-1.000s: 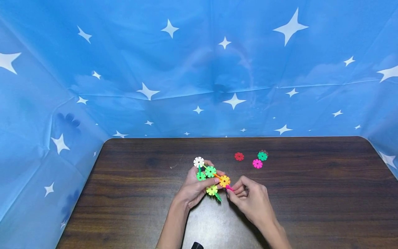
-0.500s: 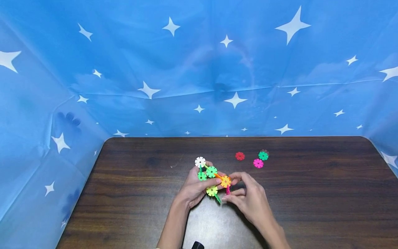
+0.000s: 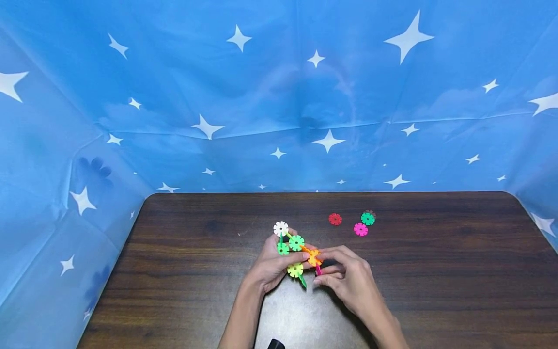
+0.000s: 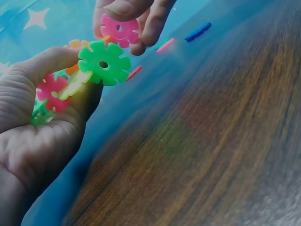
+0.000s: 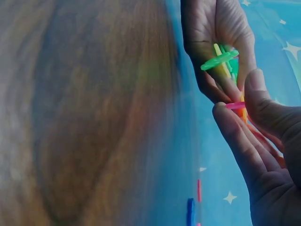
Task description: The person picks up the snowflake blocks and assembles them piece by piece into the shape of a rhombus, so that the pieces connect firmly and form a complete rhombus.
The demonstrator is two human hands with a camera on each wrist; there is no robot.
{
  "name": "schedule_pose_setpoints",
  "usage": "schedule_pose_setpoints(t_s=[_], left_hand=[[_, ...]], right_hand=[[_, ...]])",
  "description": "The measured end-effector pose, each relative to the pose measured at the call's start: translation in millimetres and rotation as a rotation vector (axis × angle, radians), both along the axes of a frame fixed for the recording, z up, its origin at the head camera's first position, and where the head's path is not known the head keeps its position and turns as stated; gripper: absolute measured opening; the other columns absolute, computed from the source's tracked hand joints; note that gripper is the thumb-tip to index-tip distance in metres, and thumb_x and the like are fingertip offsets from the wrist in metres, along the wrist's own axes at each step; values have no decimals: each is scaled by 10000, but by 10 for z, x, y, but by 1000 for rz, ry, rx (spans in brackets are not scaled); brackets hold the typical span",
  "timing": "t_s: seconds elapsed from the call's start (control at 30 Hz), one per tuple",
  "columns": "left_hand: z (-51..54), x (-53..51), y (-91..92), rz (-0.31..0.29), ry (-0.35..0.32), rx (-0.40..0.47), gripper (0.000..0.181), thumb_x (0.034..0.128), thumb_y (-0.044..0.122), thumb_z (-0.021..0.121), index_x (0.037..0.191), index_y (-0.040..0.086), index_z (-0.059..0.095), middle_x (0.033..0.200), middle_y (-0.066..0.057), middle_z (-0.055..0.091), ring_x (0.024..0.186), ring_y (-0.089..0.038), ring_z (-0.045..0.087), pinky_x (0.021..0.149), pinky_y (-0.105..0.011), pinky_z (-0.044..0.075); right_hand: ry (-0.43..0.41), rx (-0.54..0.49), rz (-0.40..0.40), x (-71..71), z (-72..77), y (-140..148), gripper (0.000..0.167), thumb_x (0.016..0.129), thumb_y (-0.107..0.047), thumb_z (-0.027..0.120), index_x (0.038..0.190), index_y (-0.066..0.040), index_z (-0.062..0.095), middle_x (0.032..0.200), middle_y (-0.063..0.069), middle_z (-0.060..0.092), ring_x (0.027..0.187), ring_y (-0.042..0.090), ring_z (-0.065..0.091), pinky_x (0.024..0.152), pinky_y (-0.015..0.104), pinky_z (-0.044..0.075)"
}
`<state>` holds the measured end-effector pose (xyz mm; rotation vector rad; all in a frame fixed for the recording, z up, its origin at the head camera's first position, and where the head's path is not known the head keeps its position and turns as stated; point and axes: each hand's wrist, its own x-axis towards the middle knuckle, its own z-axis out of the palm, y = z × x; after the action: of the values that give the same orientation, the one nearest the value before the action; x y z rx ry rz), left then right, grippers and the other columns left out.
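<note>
My left hand (image 3: 271,267) holds a joined cluster of notched plastic discs over the table. A white disc (image 3: 277,226) tops the cluster, with green discs, a yellow-green disc (image 3: 295,270) and an orange disc (image 3: 312,260) below and beside it. At the cluster's right end, a pink disc (image 4: 129,33) sits edge-on to the head camera against the orange one. My right hand (image 3: 355,278) pinches at these two, index finger by the orange disc and thumb near the pink one's lower end. A green disc (image 4: 94,63) stands out from the yellow-green disc; my left palm partly hides other pieces.
Loose discs lie toward the table's back: a red one (image 3: 335,219), a magenta one (image 3: 360,230), and a teal one (image 3: 367,219) overlapping a brownish one. A black object (image 3: 276,344) shows at the front edge. Blue star-patterned cloth (image 3: 261,97) borders the back and sides.
My right hand has shifted from pinching the pink disc's end to spanning the orange and pink discs. The pink disc now points downward. My left hand keeps nearly the same place.
</note>
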<state>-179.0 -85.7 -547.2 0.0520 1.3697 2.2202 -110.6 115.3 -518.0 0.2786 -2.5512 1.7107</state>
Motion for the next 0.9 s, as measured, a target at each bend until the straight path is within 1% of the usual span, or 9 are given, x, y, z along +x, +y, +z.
schedule_pose_setpoints(t_s=[0.17,0.3,0.5,0.63,0.73,0.83,0.9], left_hand=[[-33,8,9,13,-18,-19,596,904,-198,680,1385,-35,368,1136,-157,732,1020,-243,774,870,-340,669],[-58,13,9,16,-29,-23,570,893,-205,682,1345,-3,400,1124,-161,713,1005,-246,772,863,-344,670],[-61,9,1,22,-46,-17,530,893,-208,685,1299,12,424,1112,-160,695,991,-247,765,863,-350,672],[-47,7,0,18,-59,-2,528,897,-215,675,1292,19,415,1106,-163,701,974,-250,769,861,-351,672],[-44,6,2,15,-52,-11,529,895,-210,682,1291,13,412,1095,-153,707,970,-240,769,858,-343,673],[-38,2,6,20,-41,-18,535,894,-202,689,1302,6,413,1104,-154,721,993,-245,770,867,-338,670],[-32,-8,14,9,-36,1,530,909,-193,684,1316,-1,404,1135,-178,731,1030,-262,772,897,-356,664]], right_hand=[[34,8,-25,23,-21,-27,412,735,92,921,1116,13,784,1140,120,731,842,170,809,718,216,653],[68,27,-45,38,-32,-58,409,729,99,924,1108,21,791,1126,110,741,826,159,806,702,206,649],[61,51,-60,43,-22,-95,425,730,95,924,1127,29,788,1117,90,734,821,127,796,705,188,642],[118,87,-60,44,-20,-99,443,720,77,934,1135,35,786,1093,86,733,810,121,782,711,183,640],[154,102,-60,40,-22,-89,448,708,70,941,1129,44,789,1089,97,740,800,124,779,706,180,638],[148,108,-48,23,-18,-72,448,718,62,937,1140,45,788,1128,112,740,813,128,782,714,176,638],[129,118,-49,7,-8,-52,454,723,48,936,1152,26,789,1166,108,735,830,127,779,725,172,636]])
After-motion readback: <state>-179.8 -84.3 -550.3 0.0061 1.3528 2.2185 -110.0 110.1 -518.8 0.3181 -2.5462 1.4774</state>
